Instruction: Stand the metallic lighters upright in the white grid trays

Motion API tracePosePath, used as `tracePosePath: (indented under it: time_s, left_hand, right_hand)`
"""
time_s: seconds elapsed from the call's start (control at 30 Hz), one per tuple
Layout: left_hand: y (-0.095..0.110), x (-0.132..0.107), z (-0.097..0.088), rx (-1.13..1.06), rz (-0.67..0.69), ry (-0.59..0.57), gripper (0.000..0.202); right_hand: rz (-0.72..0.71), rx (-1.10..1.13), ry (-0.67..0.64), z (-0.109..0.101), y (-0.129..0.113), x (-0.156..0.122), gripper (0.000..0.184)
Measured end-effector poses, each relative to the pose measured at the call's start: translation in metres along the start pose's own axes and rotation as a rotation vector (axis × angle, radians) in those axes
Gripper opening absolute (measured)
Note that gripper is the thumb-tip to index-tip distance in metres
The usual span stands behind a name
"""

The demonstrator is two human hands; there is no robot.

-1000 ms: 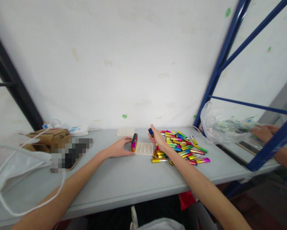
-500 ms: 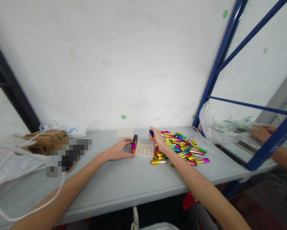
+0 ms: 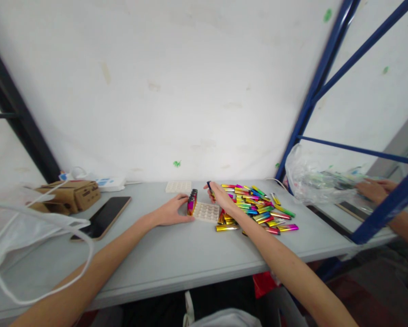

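Note:
My left hand (image 3: pixel 172 210) is curved around the left end of a white tray (image 3: pixel 207 212) with rows of round holes, thumb at the near corner and fingers at the far side. A row of shiny lighters (image 3: pixel 191 204) with black tops stands upright along that end. Just above the tray's right side, my right hand (image 3: pixel 220 195) is closed on a lighter (image 3: pixel 209 185) whose dark blue end sticks out; the fingers hide most of its body. To the right lies a loose pile of metallic-coloured lighters (image 3: pixel 258 209), partly under my right forearm.
A second white tray (image 3: pixel 178 186) lies near the wall. On the left are a phone (image 3: pixel 106 215), a cardboard box (image 3: pixel 74 193), a power strip (image 3: pixel 110 183) and a white cable (image 3: pixel 91 254). A blue metal frame (image 3: pixel 304 118) stands right; beyond it are a plastic bag (image 3: pixel 306 181) and another person's hands (image 3: pixel 370 190).
My right hand has moved left with its lighter, from beside the pile to over the tray. The left hand stays at the tray's end. The view has shifted slightly.

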State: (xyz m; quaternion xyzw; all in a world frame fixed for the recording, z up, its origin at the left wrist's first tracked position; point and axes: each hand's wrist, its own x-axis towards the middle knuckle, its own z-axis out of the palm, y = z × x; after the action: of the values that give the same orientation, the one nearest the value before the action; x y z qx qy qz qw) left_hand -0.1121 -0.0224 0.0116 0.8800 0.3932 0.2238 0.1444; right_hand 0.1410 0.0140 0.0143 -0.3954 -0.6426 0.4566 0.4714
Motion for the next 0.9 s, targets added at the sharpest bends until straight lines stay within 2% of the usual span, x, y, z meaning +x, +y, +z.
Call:
tracePosePath:
  time_s: [0.2, 0.27, 0.37, 0.47, 0.6, 0.77, 0.9]
  left_hand:
    - [-0.0004, -0.0003, 0.0013, -0.019, -0.003, 0.000, 0.069]
    - [-0.0013, -0.0003, 0.0018, -0.022, -0.008, 0.000, 0.070]
    - [-0.0020, -0.0002, 0.0027, -0.024, -0.022, -0.004, 0.071]
    - [-0.0020, 0.0000, 0.0032, -0.026, -0.022, -0.006, 0.072]
    - [-0.0021, -0.0001, 0.0030, -0.010, -0.022, -0.024, 0.074]
    - [-0.0033, 0.0003, 0.0019, -0.012, -0.017, -0.039, 0.073]
    - [-0.0038, 0.0013, 0.0015, -0.017, -0.026, -0.050, 0.073]
  right_hand:
    - [-0.180, -0.189, -0.122, -0.0038, 0.0073, 0.0006, 0.032]
    - [-0.220, -0.241, -0.110, -0.0054, 0.0076, -0.0016, 0.029]
    - [-0.226, -0.311, -0.048, -0.0061, 0.0075, -0.0043, 0.031]
    - [-0.254, -0.387, -0.041, -0.0041, 0.0079, -0.0053, 0.034]
    - [-0.282, -0.387, -0.016, -0.0002, 0.0074, -0.0061, 0.034]
    - [-0.328, -0.362, -0.062, 0.0020, 0.0040, -0.0077, 0.036]
    - [-0.297, -0.361, -0.108, 0.0019, 0.0029, -0.0073, 0.034]
